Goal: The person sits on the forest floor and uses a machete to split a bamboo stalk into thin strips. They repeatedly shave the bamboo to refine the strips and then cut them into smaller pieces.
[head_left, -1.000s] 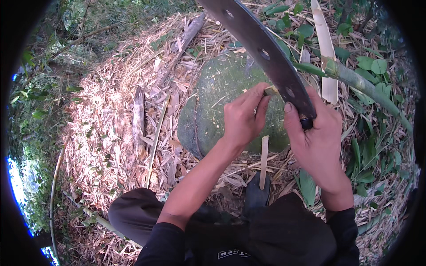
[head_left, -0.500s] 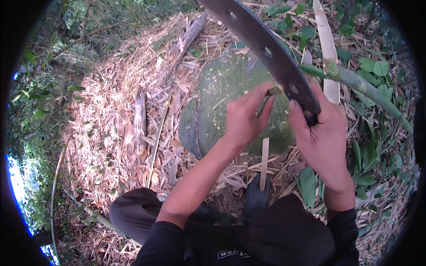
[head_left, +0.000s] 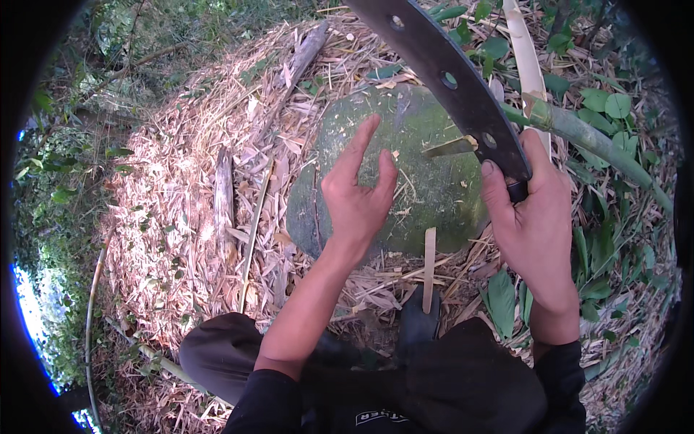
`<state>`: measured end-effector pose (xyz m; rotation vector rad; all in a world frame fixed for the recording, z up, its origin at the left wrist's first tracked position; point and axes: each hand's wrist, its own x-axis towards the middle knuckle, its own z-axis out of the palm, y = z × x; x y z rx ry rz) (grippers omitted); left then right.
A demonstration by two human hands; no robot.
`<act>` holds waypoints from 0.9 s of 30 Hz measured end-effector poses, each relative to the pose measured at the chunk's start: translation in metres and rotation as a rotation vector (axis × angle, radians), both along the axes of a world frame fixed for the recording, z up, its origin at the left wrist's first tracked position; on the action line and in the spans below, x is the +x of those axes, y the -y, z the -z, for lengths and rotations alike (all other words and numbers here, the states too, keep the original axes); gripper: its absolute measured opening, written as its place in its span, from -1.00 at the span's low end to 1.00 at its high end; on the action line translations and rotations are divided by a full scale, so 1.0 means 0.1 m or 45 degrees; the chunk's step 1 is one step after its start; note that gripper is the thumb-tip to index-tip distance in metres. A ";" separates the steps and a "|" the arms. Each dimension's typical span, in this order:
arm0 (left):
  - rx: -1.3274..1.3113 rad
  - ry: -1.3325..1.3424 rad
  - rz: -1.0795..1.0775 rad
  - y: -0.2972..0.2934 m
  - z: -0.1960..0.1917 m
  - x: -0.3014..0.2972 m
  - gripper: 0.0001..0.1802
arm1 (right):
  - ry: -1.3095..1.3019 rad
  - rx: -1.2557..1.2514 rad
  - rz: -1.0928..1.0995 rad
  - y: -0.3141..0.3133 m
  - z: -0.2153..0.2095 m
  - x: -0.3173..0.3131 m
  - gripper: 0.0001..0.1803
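Note:
My right hand is closed round the handle of a large machete. Its dark, curved blade with round holes rises toward the upper left and runs past the top edge. Beside the blade's lower end is a short greenish bamboo piece; its end meets the blade's outline, and I cannot tell whether it is held there. My left hand holds nothing, thumb and forefinger spread, above a broad green surface like a mossy rock.
A pale flat strip stands between the rock and my dark shoe. At the right, a green bamboo stem crosses a long pale split strip. Weathered wood and a thin stick lie among dry leaves at left.
My left hand has let go of the short bamboo piece and drawn back to the left, its fingers spreading. My right hand and the machete have shifted slightly right and down.

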<state>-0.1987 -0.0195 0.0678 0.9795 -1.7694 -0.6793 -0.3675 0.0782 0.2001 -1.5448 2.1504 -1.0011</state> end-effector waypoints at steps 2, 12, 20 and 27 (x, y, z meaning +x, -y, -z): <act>0.118 -0.013 0.035 -0.04 0.01 0.03 -0.49 | -0.054 -0.028 0.022 -0.01 0.00 -0.03 -0.81; 0.099 -0.128 -0.049 0.01 0.08 0.14 -0.59 | -0.060 0.012 0.030 -0.08 0.17 -0.08 -0.83; -0.678 -0.486 0.014 0.44 -0.29 0.02 -0.69 | -0.023 0.080 -0.028 -0.12 0.14 -0.05 -0.83; -1.200 -0.376 0.301 1.09 -1.26 -0.68 -0.78 | -0.078 0.047 -0.005 0.13 0.30 -0.09 -0.78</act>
